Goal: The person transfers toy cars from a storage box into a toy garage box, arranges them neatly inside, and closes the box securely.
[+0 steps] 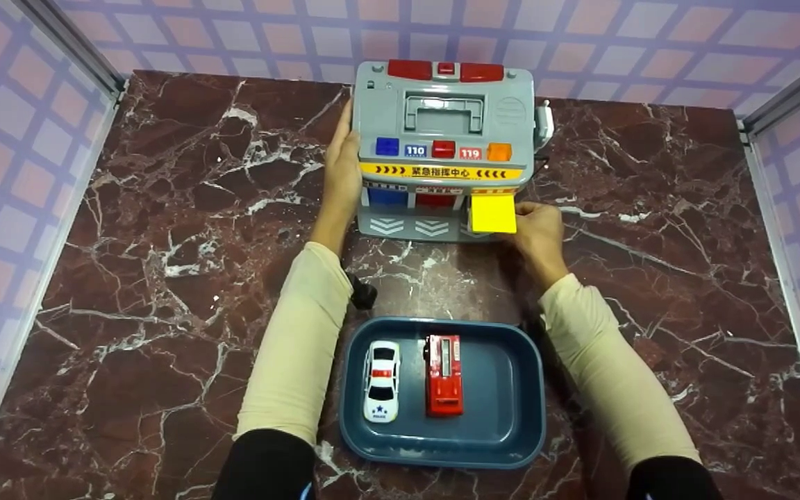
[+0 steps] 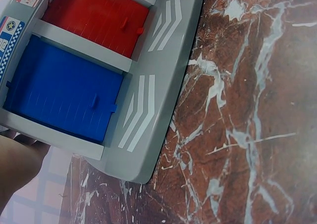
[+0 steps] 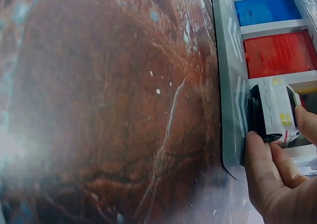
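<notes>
A grey toy emergency station [image 1: 442,167] stands upright at the back of the table. Its blue door [image 2: 64,87] and red door [image 2: 99,21] are down, while the yellow door [image 1: 494,213] is swung up. Against the station's left side lies my left hand [image 1: 343,167], its fingers extended along the wall. At the bay under the yellow door, my right hand [image 1: 539,232] pinches a white toy vehicle [image 3: 277,110] with yellow and red markings between thumb and fingers. The vehicle is partly inside the bay, its black-wheeled end facing out over the grey ramp [image 3: 233,85].
In front of the station, between my forearms, sits a dark blue tray [image 1: 442,460]. It holds a white toy police car [image 1: 381,382] and a red toy fire truck [image 1: 445,375]. Checkered panels [image 1: 289,35] border the marbled table [image 1: 185,208] at the back and sides.
</notes>
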